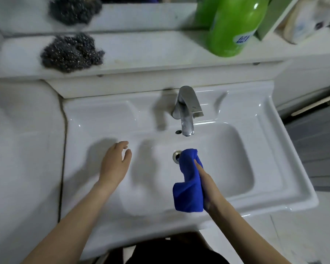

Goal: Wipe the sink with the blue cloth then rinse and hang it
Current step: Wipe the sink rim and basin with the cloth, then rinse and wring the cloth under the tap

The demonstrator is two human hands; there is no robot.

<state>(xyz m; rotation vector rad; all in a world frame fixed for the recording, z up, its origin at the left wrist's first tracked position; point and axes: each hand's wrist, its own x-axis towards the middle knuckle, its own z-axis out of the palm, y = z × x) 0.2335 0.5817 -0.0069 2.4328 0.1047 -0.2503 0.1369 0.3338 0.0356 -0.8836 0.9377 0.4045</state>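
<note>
the blue cloth [189,180] is bunched into a long roll inside the white sink [236,168], its upper end touching the basin floor right at the drain [176,156] and covering the drain's right edge, its lower end folded out wide near the front wall of the basin. the right hand [208,185] grasps the cloth along its right side, fingers wrapped round the roll with one fingertip showing on top of the blue fabric. the left hand [114,162] holds nothing; its fingers are loose and slightly spread over the left slope of the basin, and it seems to hover just above the porcelain, though contact is hard to judge from this angle. the chrome faucet [187,111] stands at the back of the sink, its spout pointing down over the basin, with a small overflow hole [178,132] just to the left of the spout tip. no water stream shows under the spout. on the white shelf [151,52] behind the sink lies a grey steel scourer [71,53] at the left, and a green bottle [234,25] stands at the right.
</note>
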